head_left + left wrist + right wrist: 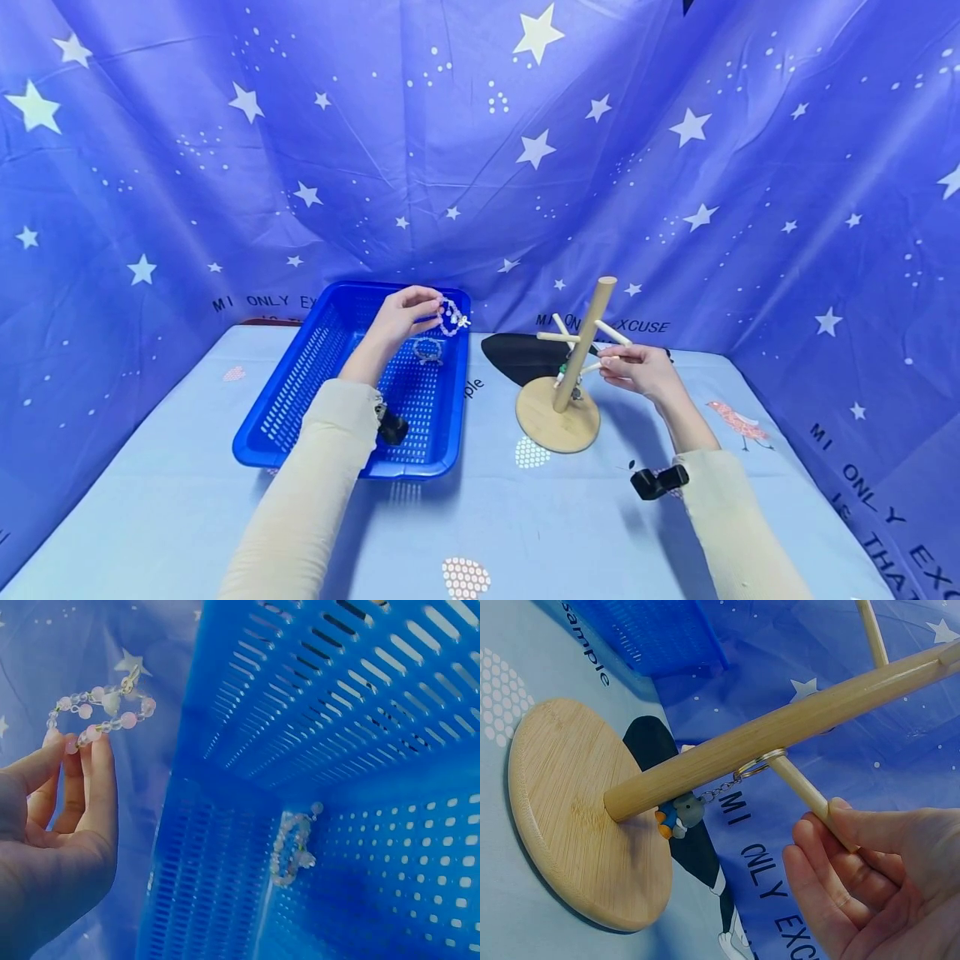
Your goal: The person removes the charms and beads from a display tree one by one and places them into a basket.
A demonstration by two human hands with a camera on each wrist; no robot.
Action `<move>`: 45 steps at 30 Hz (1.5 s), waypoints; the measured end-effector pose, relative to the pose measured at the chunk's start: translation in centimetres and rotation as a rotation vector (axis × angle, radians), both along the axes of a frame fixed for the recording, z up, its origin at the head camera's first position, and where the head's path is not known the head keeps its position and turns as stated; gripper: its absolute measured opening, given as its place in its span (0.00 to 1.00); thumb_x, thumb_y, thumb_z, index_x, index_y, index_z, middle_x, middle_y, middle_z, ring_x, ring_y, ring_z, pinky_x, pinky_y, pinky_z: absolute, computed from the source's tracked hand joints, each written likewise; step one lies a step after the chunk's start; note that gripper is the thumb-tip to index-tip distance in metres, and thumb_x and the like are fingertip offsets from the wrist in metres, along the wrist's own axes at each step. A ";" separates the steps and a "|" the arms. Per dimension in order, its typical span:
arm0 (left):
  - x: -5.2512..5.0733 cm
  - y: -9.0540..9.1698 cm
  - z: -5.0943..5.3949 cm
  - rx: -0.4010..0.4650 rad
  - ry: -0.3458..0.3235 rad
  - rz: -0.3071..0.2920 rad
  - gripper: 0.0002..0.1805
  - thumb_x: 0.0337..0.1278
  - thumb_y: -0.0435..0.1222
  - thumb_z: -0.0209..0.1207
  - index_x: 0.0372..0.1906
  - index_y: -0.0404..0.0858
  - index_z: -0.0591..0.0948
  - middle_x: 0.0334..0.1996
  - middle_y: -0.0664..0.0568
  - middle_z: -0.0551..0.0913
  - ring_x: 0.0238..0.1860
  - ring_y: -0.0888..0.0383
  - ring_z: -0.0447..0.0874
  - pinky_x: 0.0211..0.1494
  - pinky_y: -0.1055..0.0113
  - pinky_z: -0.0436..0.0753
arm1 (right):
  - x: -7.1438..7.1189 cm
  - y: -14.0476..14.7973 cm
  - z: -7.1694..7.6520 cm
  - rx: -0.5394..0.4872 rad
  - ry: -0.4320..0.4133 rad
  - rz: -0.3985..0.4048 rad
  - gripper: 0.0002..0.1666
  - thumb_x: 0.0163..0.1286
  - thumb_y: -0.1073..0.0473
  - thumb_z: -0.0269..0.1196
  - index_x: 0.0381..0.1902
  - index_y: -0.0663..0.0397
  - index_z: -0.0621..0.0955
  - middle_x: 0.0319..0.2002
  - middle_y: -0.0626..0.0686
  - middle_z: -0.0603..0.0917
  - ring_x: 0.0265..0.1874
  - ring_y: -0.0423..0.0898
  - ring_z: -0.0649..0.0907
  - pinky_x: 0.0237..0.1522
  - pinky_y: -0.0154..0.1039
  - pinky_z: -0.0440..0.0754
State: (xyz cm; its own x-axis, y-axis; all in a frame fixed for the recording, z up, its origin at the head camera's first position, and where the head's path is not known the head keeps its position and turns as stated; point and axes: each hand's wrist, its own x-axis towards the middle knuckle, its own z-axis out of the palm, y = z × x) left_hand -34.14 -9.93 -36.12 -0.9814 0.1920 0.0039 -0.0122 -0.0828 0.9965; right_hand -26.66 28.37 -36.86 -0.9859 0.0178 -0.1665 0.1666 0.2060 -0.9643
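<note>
My left hand (406, 317) pinches a pink and clear beaded bracelet (120, 720) above the blue basket (251, 442). A second beaded bracelet (289, 851) lies inside the basket, pale and with a charm. With thumb and fingers, my right hand (862, 877) grips the end of a peg (810, 789) on the wooden stand (750, 739). On that peg, close to the post, hangs a keychain by its metal ring (761, 761), bearing a small grey, blue and orange figure (681, 814). The stand is upright on its round base (558, 433).
More pegs stick out from the post, such as a pale peg (557, 337) on its left. A light blue printed cloth (525, 533) covers the table. Behind hangs a blue star-patterned curtain (465, 167). The basket's wall stands left of the stand.
</note>
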 end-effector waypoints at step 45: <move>-0.9 -3.1 -4.0 -0.345 -0.252 0.169 0.12 0.69 0.29 0.56 0.53 0.29 0.79 0.32 0.54 0.82 0.26 0.64 0.75 0.38 0.68 0.84 | 0.0 0.2 0.0 0.001 0.005 -0.007 0.19 0.69 0.63 0.65 0.54 0.69 0.80 0.27 0.40 0.88 0.30 0.36 0.88 0.44 0.34 0.89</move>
